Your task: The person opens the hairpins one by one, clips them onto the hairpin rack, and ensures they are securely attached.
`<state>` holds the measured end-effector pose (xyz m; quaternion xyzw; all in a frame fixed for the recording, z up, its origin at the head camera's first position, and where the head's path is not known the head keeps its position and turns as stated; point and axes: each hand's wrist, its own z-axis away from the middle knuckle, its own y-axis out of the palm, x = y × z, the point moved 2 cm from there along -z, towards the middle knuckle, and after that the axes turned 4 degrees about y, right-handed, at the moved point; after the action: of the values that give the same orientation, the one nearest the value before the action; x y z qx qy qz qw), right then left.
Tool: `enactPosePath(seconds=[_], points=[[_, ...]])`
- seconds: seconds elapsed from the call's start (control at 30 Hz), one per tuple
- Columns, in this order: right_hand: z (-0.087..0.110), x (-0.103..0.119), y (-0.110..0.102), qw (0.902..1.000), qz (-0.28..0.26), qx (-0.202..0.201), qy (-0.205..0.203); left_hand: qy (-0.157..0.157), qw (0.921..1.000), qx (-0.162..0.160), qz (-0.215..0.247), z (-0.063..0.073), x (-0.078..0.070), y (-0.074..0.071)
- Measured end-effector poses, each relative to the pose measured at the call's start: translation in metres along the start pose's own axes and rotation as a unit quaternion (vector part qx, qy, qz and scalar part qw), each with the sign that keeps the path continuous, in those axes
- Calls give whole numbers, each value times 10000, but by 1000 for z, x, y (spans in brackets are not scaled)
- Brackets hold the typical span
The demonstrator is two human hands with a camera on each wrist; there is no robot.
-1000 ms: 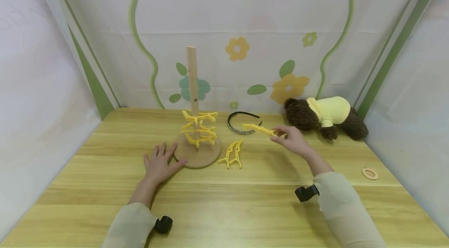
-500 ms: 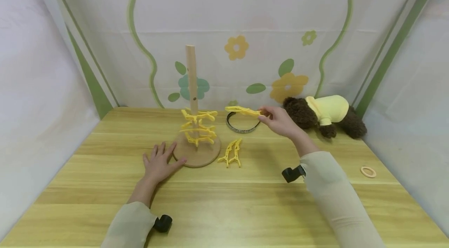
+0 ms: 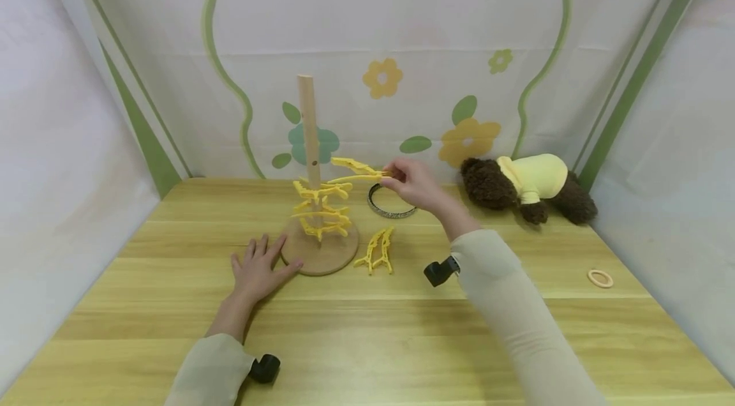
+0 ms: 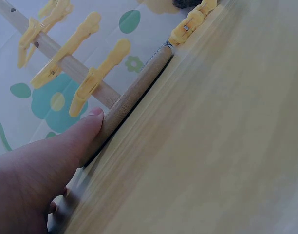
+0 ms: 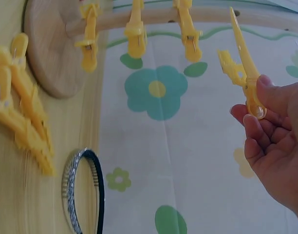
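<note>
My right hand (image 3: 416, 186) pinches the handle end of a yellow hair clip (image 3: 357, 170), whose jaws are spread and point left toward a wooden post (image 3: 310, 125). In the right wrist view this hair clip (image 5: 244, 53) sits beyond three others clamped along the post. Those clips (image 3: 323, 190) are stacked low on the post, above its round base (image 3: 321, 259). My left hand (image 3: 256, 272) lies spread with its fingers and thumb at the left edge of that base. The left wrist view shows the thumb (image 4: 93, 117) on the base's rim.
Two yellow hair clips (image 3: 376, 251) lie on the table right of the base. A sparkly black headband (image 3: 392, 211) lies behind them. At the back right is a brown plush toy (image 3: 534, 186) in a yellow shirt, and a small wooden ring (image 3: 600, 278) lies near the right edge.
My right hand has moved left and upward, carrying the hair clip from beside the headband to near the post. The clip's jaws have spread apart. My left hand stays at the base.
</note>
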<state>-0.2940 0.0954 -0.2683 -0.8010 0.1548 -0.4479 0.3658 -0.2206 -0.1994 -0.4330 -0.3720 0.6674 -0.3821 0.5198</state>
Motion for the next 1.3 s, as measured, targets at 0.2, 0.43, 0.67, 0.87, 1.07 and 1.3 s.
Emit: enactPosePath(seconds=[0.2, 0.43, 0.67, 0.87, 1.07, 1.3], points=[[-14, 16, 13, 9997, -192, 118, -67, -20, 10000, 34, -17, 0, 1, 0], [-27, 26, 27, 9990, -304, 284, -142, -13, 10000, 42, -17, 1, -1, -1], [-35, 35, 36, 9990, -213, 375, -139, 8, 10000, 34, 9, 1, -1, -1], [-41, 37, 42, 9989, -52, 447, -112, 14, 10000, 52, 51, 2, -2, -2], [-43, 42, 43, 9984, -47, 568, -43, 56, 10000, 56, 61, 2, -5, -2], [-41, 47, 40, 9976, -97, 690, 30, 47, 10000, 29, 24, 1, -2, -3]])
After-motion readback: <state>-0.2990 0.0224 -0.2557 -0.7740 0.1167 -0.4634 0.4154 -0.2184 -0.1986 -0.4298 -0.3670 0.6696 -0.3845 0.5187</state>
